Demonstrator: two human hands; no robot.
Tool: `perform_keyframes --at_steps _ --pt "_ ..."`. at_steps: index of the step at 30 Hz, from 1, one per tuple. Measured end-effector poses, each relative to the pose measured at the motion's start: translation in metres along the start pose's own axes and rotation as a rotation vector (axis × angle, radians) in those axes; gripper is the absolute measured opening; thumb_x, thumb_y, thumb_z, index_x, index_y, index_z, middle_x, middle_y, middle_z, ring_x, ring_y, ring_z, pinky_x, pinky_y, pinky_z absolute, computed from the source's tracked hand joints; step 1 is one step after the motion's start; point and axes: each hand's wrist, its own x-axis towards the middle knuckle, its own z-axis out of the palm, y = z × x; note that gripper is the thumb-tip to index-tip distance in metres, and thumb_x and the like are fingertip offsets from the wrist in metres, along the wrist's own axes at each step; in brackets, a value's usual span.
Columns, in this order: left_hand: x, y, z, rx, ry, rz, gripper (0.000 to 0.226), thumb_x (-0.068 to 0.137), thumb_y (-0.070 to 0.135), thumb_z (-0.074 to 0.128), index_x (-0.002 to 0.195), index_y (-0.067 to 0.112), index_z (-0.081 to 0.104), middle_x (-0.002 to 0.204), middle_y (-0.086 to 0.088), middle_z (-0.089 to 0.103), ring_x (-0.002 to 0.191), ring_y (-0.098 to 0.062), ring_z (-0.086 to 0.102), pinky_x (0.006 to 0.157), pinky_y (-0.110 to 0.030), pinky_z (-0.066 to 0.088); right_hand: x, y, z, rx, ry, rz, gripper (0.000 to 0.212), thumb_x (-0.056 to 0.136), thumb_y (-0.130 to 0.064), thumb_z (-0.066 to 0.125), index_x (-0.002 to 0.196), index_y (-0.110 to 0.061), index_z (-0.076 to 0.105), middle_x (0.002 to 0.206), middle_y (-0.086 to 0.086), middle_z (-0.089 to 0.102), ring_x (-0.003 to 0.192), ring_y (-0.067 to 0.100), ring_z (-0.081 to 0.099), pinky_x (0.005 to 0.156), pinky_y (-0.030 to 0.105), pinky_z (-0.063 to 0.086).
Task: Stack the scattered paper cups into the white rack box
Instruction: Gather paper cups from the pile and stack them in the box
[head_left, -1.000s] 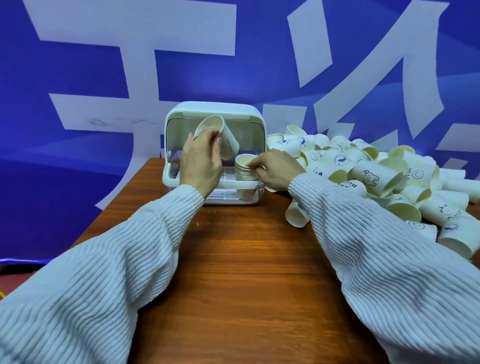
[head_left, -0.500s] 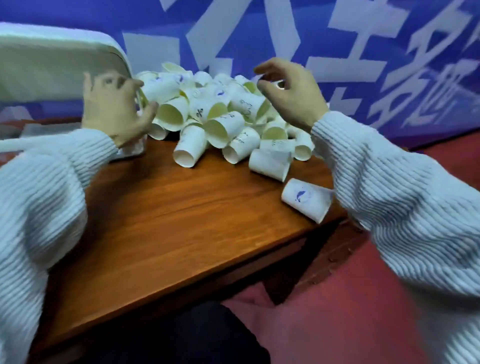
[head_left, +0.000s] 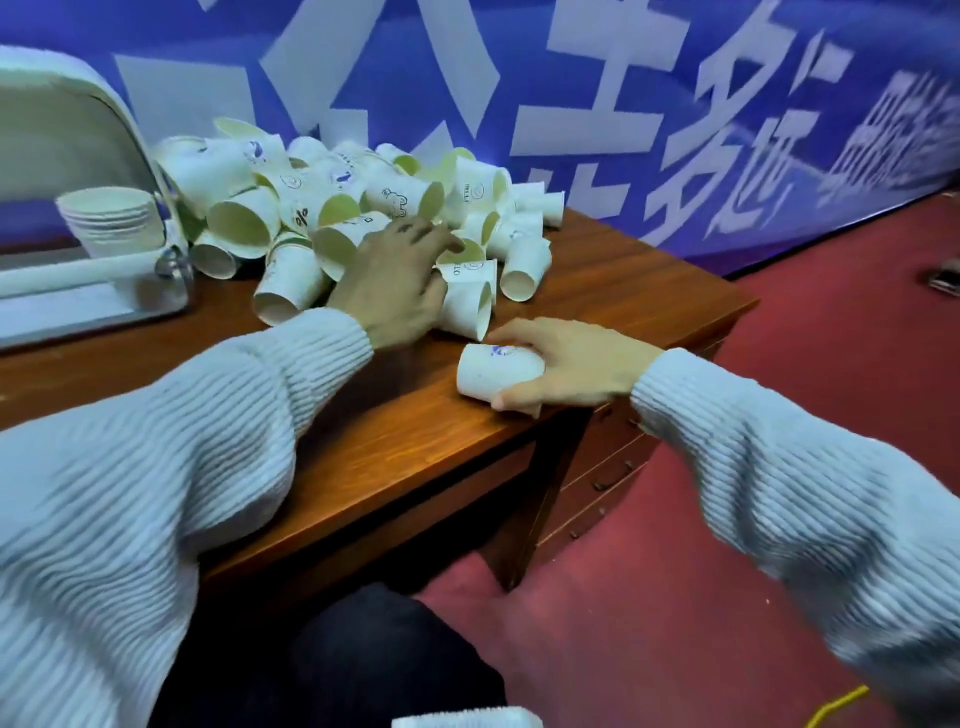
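Nearest, the right hand (head_left: 566, 371) has dropped from where it hung above the pile half a second ago and now clasps a lone cup (head_left: 496, 373) at the table's (head_left: 332, 431) right front edge, just right of centre frame. That cup lies on its side, long axis running left to right, closed base facing left, mouth hidden in the palm; it sat a little farther right before. A blue mark shows on its upper side.

Just beyond, the left hand (head_left: 397, 283) has left the rack box and lies palm down on the front of the pile (head_left: 353, 208), fingers spread over a second cup (head_left: 467, 304). Whether it truly grips that cup I cannot tell. This one also lies sideways, mouth toward the right and slightly forward.

Behind, the heap of cups points every way, many mouths toward the viewer, filling the upper middle of the frame.

At far left stands the box (head_left: 67, 140), lid raised, with a nested stack (head_left: 111, 221) upright inside, mouths up.
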Motion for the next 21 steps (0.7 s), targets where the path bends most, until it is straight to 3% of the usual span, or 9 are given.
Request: perform_keyframes --at_steps 3,5,9,13,16,19,21 --pt "0.004 -0.004 0.013 0.053 -0.149 -0.016 0.048 0.087 0.016 0.052 0.134 0.016 0.057 0.134 -0.013 0.057 0.126 -0.036 0.05 0.103 -0.052 0.043 0.002 -0.001 -0.002 -0.005 -0.072 0.039 0.084 0.075 -0.073 0.074 0.146 -0.044 0.041 0.126 -0.011 0.06 0.112 0.019 0.057 0.096 0.038 0.046" --pt "0.007 -0.008 0.021 0.082 -0.239 -0.04 0.045 0.093 0.023 0.055 0.137 0.02 0.055 0.139 -0.01 0.055 0.129 -0.034 0.048 0.106 -0.051 0.042 0.004 -0.001 -0.004 0.001 -0.084 0.056 0.088 0.074 -0.069 0.078 0.147 -0.038 0.038 0.121 -0.007 0.059 0.108 0.02 0.057 0.091 0.036 0.045" --pt "0.009 -0.008 0.035 0.133 -0.34 -0.023 0.06 0.084 0.026 0.066 0.142 0.021 0.051 0.137 -0.011 0.057 0.121 -0.036 0.053 0.101 -0.048 0.045 0.003 0.005 -0.008 0.037 -0.082 0.067 0.083 0.076 -0.062 0.081 0.14 -0.029 0.039 0.111 -0.005 0.062 0.096 0.017 0.06 0.082 0.034 0.045" --pt "0.009 -0.006 0.043 0.321 -0.308 0.012 0.081 0.084 0.042 0.073 0.153 0.022 0.036 0.144 -0.012 0.048 0.13 -0.035 0.045 0.107 -0.05 0.039 -0.002 0.01 -0.006 0.076 -0.057 0.065 0.076 0.078 -0.06 0.081 0.134 -0.029 0.041 0.095 -0.01 0.068 0.088 0.007 0.06 0.083 0.036 0.049" --pt "0.01 -0.001 0.044 0.441 -0.299 0.052 0.076 0.082 0.051 0.073 0.146 0.021 0.043 0.139 -0.012 0.047 0.131 -0.033 0.04 0.109 -0.05 0.033 -0.004 0.01 -0.004 0.115 -0.051 0.053 0.071 0.078 -0.057 0.082 0.129 -0.028 0.04 0.08 -0.01 0.075 0.084 0.008 0.064 0.084 0.036 0.052" --pt "0.01 -0.002 0.039 0.327 -0.26 0.025 0.069 0.078 0.047 0.075 0.132 0.014 0.047 0.13 -0.012 0.055 0.122 -0.034 0.052 0.105 -0.047 0.038 -0.008 0.011 -0.012 0.186 0.008 0.039 0.069 0.079 -0.054 0.083 0.125 -0.029 0.038 0.09 -0.008 0.073 0.085 0.013 0.066 0.076 0.032 0.05" --pt "0.007 -0.009 0.025 0.164 -0.167 -0.06 0.068 0.076 0.045 0.075 0.128 0.01 0.046 0.12 -0.015 0.062 0.112 -0.037 0.059 0.095 -0.047 0.046 -0.008 0.008 -0.023 0.256 0.112 -0.004 0.07 0.079 -0.053 0.084 0.126 -0.03 0.038 0.105 -0.004 0.069 0.092 0.016 0.067 0.08 0.031 0.052"
